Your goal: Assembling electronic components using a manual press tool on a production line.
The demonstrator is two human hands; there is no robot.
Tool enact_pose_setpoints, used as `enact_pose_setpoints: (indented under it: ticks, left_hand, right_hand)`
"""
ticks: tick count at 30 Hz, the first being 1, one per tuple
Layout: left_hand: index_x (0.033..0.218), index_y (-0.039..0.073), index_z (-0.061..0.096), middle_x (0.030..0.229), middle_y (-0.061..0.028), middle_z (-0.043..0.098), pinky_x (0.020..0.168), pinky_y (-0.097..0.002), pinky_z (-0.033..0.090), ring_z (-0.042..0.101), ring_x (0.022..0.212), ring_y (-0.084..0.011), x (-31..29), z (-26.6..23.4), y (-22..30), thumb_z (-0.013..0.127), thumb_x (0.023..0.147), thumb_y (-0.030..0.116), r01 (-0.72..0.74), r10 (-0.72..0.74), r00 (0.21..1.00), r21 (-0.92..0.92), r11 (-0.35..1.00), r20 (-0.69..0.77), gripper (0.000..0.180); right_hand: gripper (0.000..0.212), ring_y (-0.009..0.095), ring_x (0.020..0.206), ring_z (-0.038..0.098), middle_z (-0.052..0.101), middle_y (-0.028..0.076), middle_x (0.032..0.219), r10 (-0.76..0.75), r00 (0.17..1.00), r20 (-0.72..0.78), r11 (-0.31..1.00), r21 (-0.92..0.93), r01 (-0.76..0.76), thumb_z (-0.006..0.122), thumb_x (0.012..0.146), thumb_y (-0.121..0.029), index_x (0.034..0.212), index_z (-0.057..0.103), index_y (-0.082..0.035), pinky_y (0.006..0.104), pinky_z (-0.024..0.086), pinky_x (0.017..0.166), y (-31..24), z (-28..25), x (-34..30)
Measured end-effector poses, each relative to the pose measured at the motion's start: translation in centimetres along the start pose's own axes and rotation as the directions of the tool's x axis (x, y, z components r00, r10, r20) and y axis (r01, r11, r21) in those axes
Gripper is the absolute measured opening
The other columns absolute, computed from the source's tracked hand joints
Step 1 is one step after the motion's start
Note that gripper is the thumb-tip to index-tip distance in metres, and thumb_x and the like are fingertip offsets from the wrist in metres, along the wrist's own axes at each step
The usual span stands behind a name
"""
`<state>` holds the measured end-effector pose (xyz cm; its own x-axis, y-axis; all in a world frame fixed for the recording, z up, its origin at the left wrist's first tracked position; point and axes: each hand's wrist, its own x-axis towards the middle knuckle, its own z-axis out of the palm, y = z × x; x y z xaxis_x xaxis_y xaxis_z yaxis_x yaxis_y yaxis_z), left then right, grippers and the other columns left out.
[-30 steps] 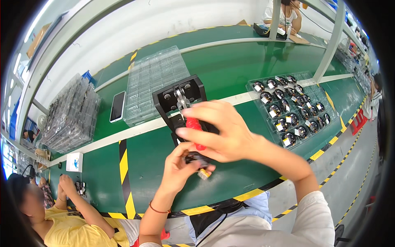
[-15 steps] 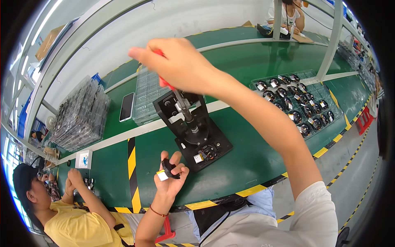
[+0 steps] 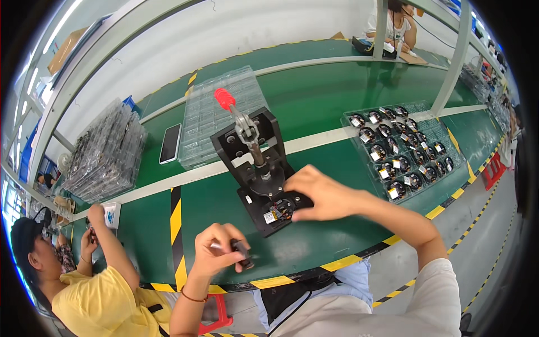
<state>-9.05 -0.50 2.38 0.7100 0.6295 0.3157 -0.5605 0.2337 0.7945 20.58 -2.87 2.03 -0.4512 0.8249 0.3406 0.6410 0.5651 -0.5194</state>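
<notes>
A black toggle press [image 3: 255, 163] with a red-capped lever [image 3: 224, 99] stands on the green bench, its lever raised and tilted back to the left. My right hand [image 3: 320, 194] rests on the press base, fingertips at a small round part [image 3: 279, 212] seated in the fixture. My left hand [image 3: 219, 255] is near the bench's front edge, closed around a small black component [image 3: 241, 254]. A clear tray [image 3: 407, 149] of several round black parts lies to the right of the press.
Stacked clear trays [image 3: 216, 115] sit behind the press, with a phone [image 3: 170, 143] to their left and a pile of trays [image 3: 104, 151] farther left. A person in a yellow shirt [image 3: 90, 292] works at lower left. Another person sits at the far bench [image 3: 396, 25].
My right hand let go of the red lever, which stays raised, and came down onto the press base. My left hand drew back toward the front edge with a small black component.
</notes>
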Motion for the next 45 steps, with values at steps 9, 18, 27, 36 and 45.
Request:
enact_pose_setpoints:
  ticks: [9,18,27,36,45]
  left_hand:
    - [0.098,0.002,0.054,0.115,-0.0121,0.051,0.075,-0.0303,0.056,0.060,0.098,-0.0196,2.8,1.5,-1.9,0.078,0.065,-0.010,0.066,-0.025,0.997,0.653,0.755,-0.072,0.042]
    - [0.086,0.001,0.055,0.108,-0.0168,0.067,0.070,-0.0282,0.053,0.066,0.079,-0.0189,3.8,2.5,-2.7,0.085,0.064,0.012,-0.060,0.089,0.995,0.980,0.191,0.043,0.039]
    - [0.086,-0.001,0.055,0.098,-0.0163,0.064,0.076,-0.0346,0.051,0.064,0.088,-0.0297,5.1,2.2,-3.4,0.081,0.056,-0.003,-0.008,0.089,0.996,0.998,0.068,0.002,0.040]
    - [0.093,-0.001,0.058,0.098,-0.0138,0.062,0.068,-0.0331,0.047,0.057,0.081,-0.0278,5.9,2.3,-4.0,0.074,0.064,-0.001,0.073,-0.024,0.997,0.997,0.013,-0.073,0.033]
    - [0.095,0.001,0.060,0.099,-0.0158,0.061,0.088,-0.0409,0.042,0.051,0.096,-0.0340,4.9,2.4,-6.4,0.078,0.067,0.009,0.023,0.158,0.987,0.999,-0.031,-0.018,0.034]
  right_hand:
    - [0.050,0.025,0.106,0.051,0.059,0.009,0.110,-0.117,0.985,-0.128,0.993,-0.006,0.117,0.077,0.062,-0.019,0.109,0.065,-0.006,0.0386,0.038,0.093,0.3,3.3,0.4]
    - [0.051,0.027,0.104,0.057,0.060,0.010,0.114,-0.013,0.930,-0.367,0.960,-0.264,-0.091,0.075,0.066,-0.009,0.115,0.060,-0.007,0.0398,0.044,0.091,2.0,-6.5,-7.2]
    - [0.053,0.030,0.108,0.059,0.062,0.017,0.112,0.430,0.431,-0.793,0.398,-0.263,-0.879,0.072,0.071,-0.007,0.119,0.052,-0.002,0.0363,0.046,0.093,10.4,-21.6,-29.4]
    - [0.050,0.024,0.112,0.058,0.062,0.010,0.118,0.626,0.334,-0.704,0.417,-0.060,-0.907,0.073,0.075,-0.009,0.121,0.052,-0.006,0.0365,0.046,0.092,13.9,-22.1,-35.1]
    - [0.053,0.031,0.103,0.061,0.063,0.015,0.111,0.699,0.461,-0.547,0.375,-0.269,-0.887,0.063,0.070,0.002,0.121,0.053,-0.007,0.0368,0.048,0.090,20.4,-23.0,-27.2]
